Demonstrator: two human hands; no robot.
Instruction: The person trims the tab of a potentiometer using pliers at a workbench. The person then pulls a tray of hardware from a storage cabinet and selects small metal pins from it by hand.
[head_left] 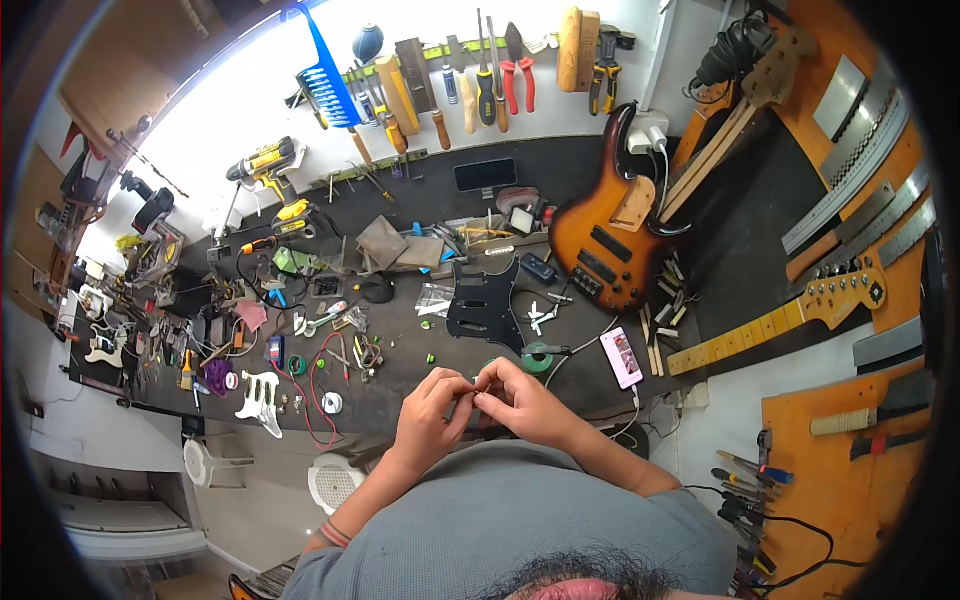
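Observation:
My left hand (pixel 437 408) and my right hand (pixel 520 402) meet at the front edge of the bench, close to my body. Their fingertips are pinched together around something tiny and dark, too small to name. Just beyond them lies a black guitar pickguard (pixel 484 318) with slots cut in it. A green tape roll (pixel 537 357) sits past my right hand. Further right, a phone with a lit screen (pixel 621 358) has a white cable plugged into it.
A sunburst bass guitar body (pixel 572 225) lies at the back right, a guitar neck (pixel 740 343) to its right. Loose parts, red wires (pixel 316 385) and a white pickguard (pixel 260 402) crowd the left. A drill (pixel 265 165) and pliers (pixel 518 70) are behind. A white stool (pixel 335 482) stands below.

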